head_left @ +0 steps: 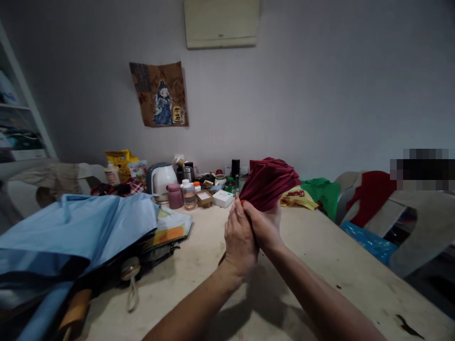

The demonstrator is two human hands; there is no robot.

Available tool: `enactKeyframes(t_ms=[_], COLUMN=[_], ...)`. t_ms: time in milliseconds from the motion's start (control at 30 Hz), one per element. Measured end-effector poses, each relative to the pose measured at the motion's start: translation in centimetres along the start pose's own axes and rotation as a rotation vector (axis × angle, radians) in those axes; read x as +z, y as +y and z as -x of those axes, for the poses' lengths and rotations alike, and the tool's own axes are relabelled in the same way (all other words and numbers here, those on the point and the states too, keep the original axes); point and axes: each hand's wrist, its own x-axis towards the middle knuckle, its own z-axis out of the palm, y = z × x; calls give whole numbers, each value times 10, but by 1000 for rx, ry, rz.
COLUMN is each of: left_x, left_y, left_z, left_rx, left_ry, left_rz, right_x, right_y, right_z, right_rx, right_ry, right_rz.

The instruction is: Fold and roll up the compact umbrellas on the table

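Observation:
A dark red folded umbrella point(270, 182) is held up over the middle of the table, its gathered fabric fanning out above my hands. My left hand point(241, 239) is closed round its lower part, fingers pressed together. From the other side my right hand point(266, 225) wraps the fabric, its thumb beside the left fingertips. Whatever lies between the palms is hidden. To the left lies a light blue umbrella point(117, 227), partly folded, with another patterned umbrella point(174, 227) beside it. A round handle with a wrist loop point(131, 270) rests on the table in front of them.
Along the back of the table point(202, 246) stand a white kettle point(163, 182), a pink jar point(174, 196), a clear bottle point(189, 198) and a small white box point(222, 199). A yellow packet point(298, 198) and green bag point(323, 194) lie at the back right. Chairs flank the table.

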Motion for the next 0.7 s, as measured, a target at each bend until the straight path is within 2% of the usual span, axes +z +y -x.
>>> enactKeyframes(t_ms=[133,200,300,367,433,467,533,600,633,700], left_x=[-14,-26,-40,-43,-41,-38,-31,-23,-20,-16], left_y=[-10,-13,-21,-28,-35,-38,-42,-42,-40,-34], left_z=[-17,-25,-34,-36,-33,-31,-24,-16,-13,-7], left_rx=[-58,-143,-307,-365,-410,-432,-475,-501,-503,-499], left_ry=[-136,-243,-454,-555,-609,-628,-671,-736,-771,-854], left_rz=[267,474,1016,1412,1681,1759,1843,1872,1888,1918], right_x=[1,-8,-31,-48,-59,-62,-59,-51,-46,-39], right_y=[-10,-20,-34,-36,-29,-24,-13,-6,-5,-11], right_z=[3,-9,-42,-67,-82,-85,-79,-65,-57,-44], right_rx=[58,88,86,113,235,305,409,420,404,385], right_ry=[10,-82,-311,-314,-303,-336,-514,-749,-827,-894], right_rz=[-119,-86,-52,-161,-280,-307,-333,-381,-412,-462])
